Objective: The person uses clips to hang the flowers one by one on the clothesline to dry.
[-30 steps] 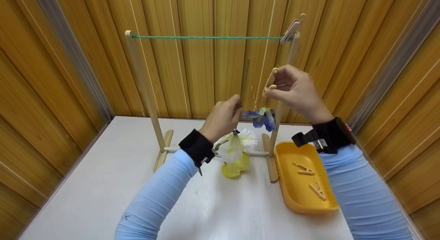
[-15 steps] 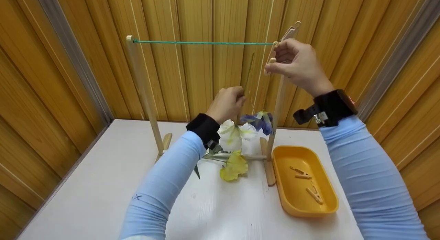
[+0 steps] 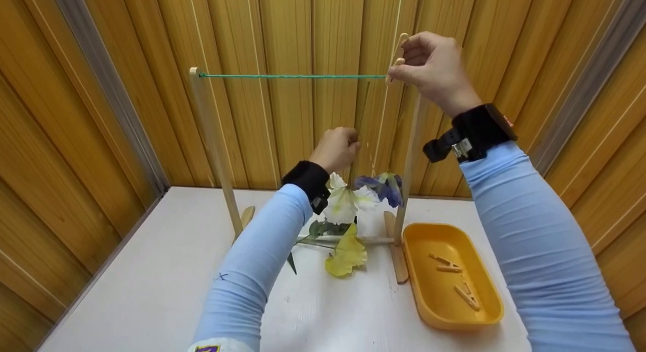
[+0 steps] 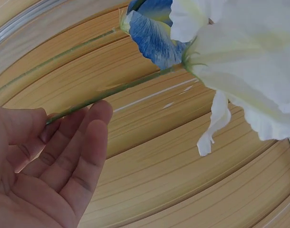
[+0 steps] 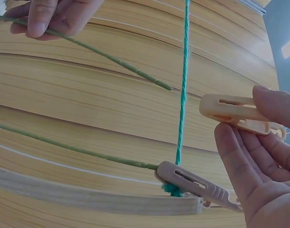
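My left hand point(image 3: 347, 141) pinches the thin green stem point(image 4: 111, 92) of an artificial flower spray below the green cord point(image 3: 292, 75). Under the hand hang a white bloom point(image 3: 343, 204), a blue bloom point(image 3: 384, 186) and a yellow bloom point(image 3: 348, 253). My right hand point(image 3: 405, 57) pinches a beige clothespin point(image 5: 235, 114), holding it against the cord near the wooden rack's right post point(image 3: 411, 150). In the right wrist view a second clothespin point(image 5: 197, 185) is clipped on the cord point(image 5: 183, 85) with another stem point(image 5: 78, 149) at its jaws. The held stem's tip point(image 5: 135, 71) ends just short of the cord.
The rack's left post point(image 3: 212, 150) stands on the white table point(image 3: 151, 281). A yellow tray point(image 3: 429, 311) with three loose clothespins point(image 3: 467, 296) lies at the right of the rack. Wooden panel walls close in behind and at both sides.
My right hand has risen with the clothespin from beside the blue bloom up to the cord. My left hand has lifted the stem and blooms a little higher.
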A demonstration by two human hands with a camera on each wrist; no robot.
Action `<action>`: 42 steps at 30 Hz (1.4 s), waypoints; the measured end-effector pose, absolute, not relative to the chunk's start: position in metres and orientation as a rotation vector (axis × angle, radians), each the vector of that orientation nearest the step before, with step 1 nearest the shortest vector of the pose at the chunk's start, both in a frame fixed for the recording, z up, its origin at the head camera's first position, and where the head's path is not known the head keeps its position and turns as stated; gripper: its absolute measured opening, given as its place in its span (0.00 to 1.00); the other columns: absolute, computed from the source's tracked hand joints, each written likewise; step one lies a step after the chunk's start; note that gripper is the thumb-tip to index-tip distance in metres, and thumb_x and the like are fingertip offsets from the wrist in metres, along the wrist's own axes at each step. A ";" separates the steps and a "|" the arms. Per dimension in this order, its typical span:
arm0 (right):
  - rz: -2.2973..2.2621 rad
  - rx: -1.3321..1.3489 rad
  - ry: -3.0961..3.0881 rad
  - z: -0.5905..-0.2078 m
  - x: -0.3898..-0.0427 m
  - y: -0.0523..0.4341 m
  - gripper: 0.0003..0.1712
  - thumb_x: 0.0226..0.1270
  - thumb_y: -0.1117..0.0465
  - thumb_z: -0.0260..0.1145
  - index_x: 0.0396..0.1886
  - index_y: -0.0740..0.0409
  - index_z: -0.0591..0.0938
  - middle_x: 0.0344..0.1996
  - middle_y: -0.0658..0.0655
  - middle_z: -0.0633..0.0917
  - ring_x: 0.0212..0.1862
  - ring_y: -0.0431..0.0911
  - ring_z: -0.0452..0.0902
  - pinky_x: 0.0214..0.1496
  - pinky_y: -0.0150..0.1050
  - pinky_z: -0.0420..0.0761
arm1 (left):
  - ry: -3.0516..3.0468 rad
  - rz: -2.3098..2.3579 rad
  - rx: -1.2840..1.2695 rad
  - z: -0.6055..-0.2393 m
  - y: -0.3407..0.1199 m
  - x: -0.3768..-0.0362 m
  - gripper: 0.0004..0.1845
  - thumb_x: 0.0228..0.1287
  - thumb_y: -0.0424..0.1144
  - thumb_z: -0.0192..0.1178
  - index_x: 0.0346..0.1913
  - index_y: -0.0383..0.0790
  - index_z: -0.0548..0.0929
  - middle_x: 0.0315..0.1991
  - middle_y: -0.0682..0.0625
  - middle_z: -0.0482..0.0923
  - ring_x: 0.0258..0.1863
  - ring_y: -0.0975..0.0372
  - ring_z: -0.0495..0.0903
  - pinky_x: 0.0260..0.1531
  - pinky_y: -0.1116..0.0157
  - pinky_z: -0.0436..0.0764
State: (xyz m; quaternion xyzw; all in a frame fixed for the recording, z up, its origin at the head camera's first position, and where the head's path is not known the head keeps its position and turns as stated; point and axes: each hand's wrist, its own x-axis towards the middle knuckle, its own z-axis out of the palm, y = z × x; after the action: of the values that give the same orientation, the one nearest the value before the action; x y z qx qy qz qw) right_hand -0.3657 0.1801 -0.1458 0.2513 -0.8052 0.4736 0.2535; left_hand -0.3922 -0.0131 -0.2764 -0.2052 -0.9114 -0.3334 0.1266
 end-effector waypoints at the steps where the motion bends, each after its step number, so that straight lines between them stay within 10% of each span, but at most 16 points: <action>1: 1.291 0.678 -2.186 -0.144 -0.367 0.179 0.16 0.62 0.71 0.73 0.49 0.67 0.83 0.36 0.49 0.84 0.38 0.36 0.82 0.43 0.25 0.81 | -2.658 -0.973 -0.588 -0.276 -0.013 -0.393 0.10 0.78 0.33 0.55 0.35 0.37 0.80 0.31 0.50 0.77 0.30 0.61 0.74 0.29 0.68 0.71; 10: 1.224 0.512 -2.255 -0.133 -0.377 0.170 0.19 0.64 0.66 0.75 0.53 0.65 0.83 0.39 0.48 0.82 0.42 0.36 0.80 0.51 0.31 0.81 | -2.645 -0.964 -0.550 -0.262 -0.010 -0.403 0.10 0.78 0.34 0.56 0.43 0.31 0.86 0.38 0.43 0.86 0.32 0.60 0.80 0.31 0.69 0.75; 19: 1.366 0.472 -2.184 -0.133 -0.388 0.163 0.16 0.63 0.72 0.74 0.50 0.69 0.82 0.35 0.51 0.81 0.32 0.36 0.82 0.32 0.26 0.83 | -2.647 -0.976 -0.527 -0.252 -0.006 -0.406 0.10 0.78 0.34 0.56 0.47 0.34 0.86 0.42 0.44 0.85 0.35 0.60 0.78 0.32 0.69 0.76; 42: 1.611 0.414 -2.180 -0.131 -0.400 0.160 0.10 0.61 0.77 0.74 0.41 0.68 0.84 0.29 0.52 0.84 0.29 0.40 0.85 0.32 0.29 0.86 | -2.616 -1.037 -0.585 -0.244 -0.001 -0.408 0.08 0.77 0.31 0.56 0.42 0.33 0.85 0.38 0.44 0.86 0.34 0.60 0.82 0.32 0.70 0.78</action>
State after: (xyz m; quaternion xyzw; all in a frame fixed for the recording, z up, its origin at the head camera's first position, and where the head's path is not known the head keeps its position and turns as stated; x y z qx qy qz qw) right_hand -0.3996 0.1599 -0.1311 0.1480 -0.7792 0.5758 0.1985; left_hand -0.4079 -0.0010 -0.2443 -0.2016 -0.9020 -0.3576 0.1333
